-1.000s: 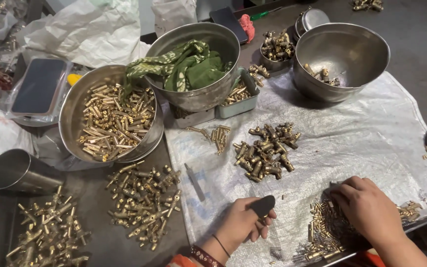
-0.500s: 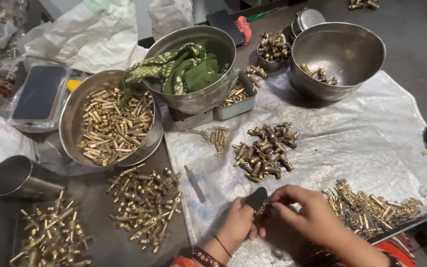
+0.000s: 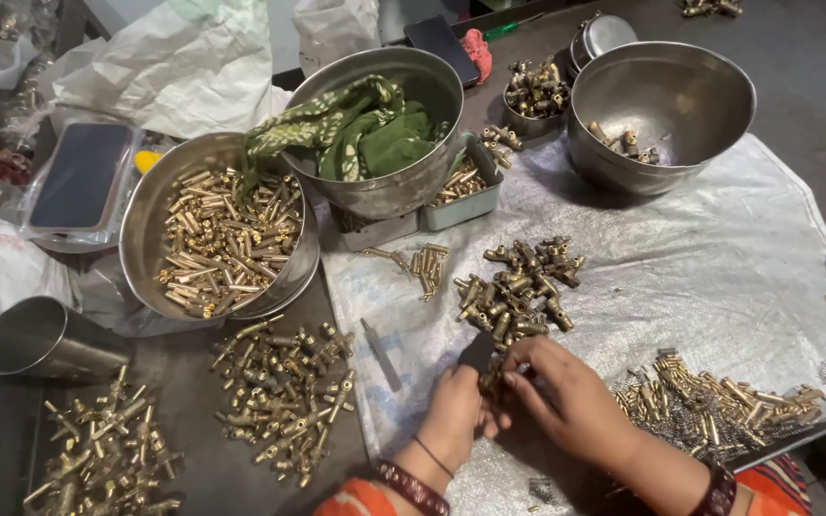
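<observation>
My left hand (image 3: 456,413) grips a small dark-handled tool (image 3: 476,352) near the front of the white sheet (image 3: 719,277). My right hand (image 3: 571,397) meets it from the right, fingertips pinching a small brass part (image 3: 491,380) between the two hands. Just beyond the hands lies a heap of brass valve fittings (image 3: 520,290). To the right of my right hand spreads a pile of short brass pins (image 3: 719,401) mixed with tiny springs.
A steel bowl of brass tubes (image 3: 217,239) stands left; a bowl holding a green cloth (image 3: 375,134) is behind it. A large steel bowl (image 3: 662,110) sits far right. More brass fittings (image 3: 284,392) and a steel cup (image 3: 45,339) lie left. A thin metal rod (image 3: 380,352) rests nearby.
My right hand left the pin pile at the right and came across to the left hand, bringing a small brass part to the tool. The left hand stayed roughly in place.
</observation>
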